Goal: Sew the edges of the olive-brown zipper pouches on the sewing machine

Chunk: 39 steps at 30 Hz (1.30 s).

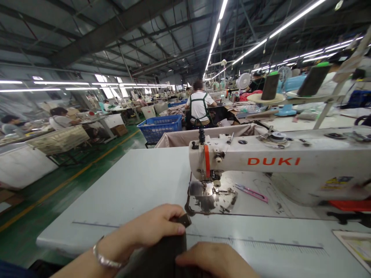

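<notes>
A dark piece of fabric point(158, 258) lies at the front edge of the white sewing table point(139, 185). My left hand point(156, 226), with a silver bracelet at the wrist, pinches the fabric's upper corner between thumb and fingers. Lower down, my right hand point(214, 260) grips the fabric's right edge; most of its fingers are hidden beneath. Just beyond my hands stands a white sewing machine point(272, 154) marked DUKI, its metal presser foot point(208, 189) over a worn needle plate. Pink-handled thread snips point(251, 192) rest on the machine bed.
Two dark thread cones point(271, 85) stand on a rack behind the machine. Beyond the table are a fabric-lined bin point(174, 139), a blue basket point(159, 127) and a seated person point(199, 106). A printed ruler point(255, 243) runs along the tabletop. A green aisle floor point(75, 170) lies left.
</notes>
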### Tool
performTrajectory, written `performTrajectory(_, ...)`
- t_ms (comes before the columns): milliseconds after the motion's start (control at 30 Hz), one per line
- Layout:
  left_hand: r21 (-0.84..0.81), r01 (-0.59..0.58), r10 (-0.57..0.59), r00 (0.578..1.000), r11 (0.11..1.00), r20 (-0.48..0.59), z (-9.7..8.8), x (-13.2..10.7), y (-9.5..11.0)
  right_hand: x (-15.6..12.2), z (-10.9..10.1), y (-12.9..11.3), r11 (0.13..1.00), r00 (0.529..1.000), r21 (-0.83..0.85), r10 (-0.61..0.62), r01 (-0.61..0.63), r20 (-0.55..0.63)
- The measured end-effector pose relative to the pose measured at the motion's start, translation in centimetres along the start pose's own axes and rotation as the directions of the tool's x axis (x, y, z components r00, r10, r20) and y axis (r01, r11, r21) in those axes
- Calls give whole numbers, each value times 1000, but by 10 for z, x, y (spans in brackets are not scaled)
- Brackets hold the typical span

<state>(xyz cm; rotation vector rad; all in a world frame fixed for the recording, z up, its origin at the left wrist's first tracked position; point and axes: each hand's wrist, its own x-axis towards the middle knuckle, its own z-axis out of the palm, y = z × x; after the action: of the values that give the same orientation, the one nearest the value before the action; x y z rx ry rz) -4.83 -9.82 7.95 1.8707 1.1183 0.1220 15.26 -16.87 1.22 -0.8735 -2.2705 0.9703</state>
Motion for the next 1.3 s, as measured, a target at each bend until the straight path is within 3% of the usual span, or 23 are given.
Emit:
performTrajectory(67, 194, -7, 24, 996, 981, -85, -7, 33, -8, 18, 0, 14, 959, 1000, -282, -1, -5, -21)
performTrajectory(133, 296, 4, 63, 974, 955, -216, -9, 69, -17, 35, -6, 31, 858, 997, -512, 6, -44, -75)
performTrajectory(233, 403, 51, 134, 899, 914, -418, -9, 114, -24, 52, -25, 53, 777, 991, -623, 2, -86, -134)
performTrajectory(333, 449, 47, 195, 857, 892, -478, -5, 139, -26, 55, -44, 66, 731, 992, -678, -10, -76, -123)
performTrajectory(433, 478, -1, 240, 865, 878, -440, 8, 137, -27, 45, -53, 70, 713, 996, -699, -21, -45, -85)
performTrajectory(633, 521, -150, 360, 873, 840, -329, 33, 101, -32, 25, -45, 79, 716, 992, -698, -63, -33, -111)
performTrajectory(867, 534, -283, 465, 851, 797, -243, 22, 100, -32, 29, -43, 79, 744, 992, -666, -40, -49, -117)
performTrajectory(1000, 517, -294, 470, 847, 804, -249, 29, 96, -29, 23, -44, 76, 755, 990, -655, -75, -24, -122)
performTrajectory(1133, 544, -329, 513, 828, 772, -226, 35, 92, -30, 19, -43, 78, 735, 988, -678, -102, -6, -119)
performTrajectory(1300, 602, -360, 540, 829, 712, -143, 27, 93, -33, 22, -34, 82, 666, 969, -746, -189, 8, -159)
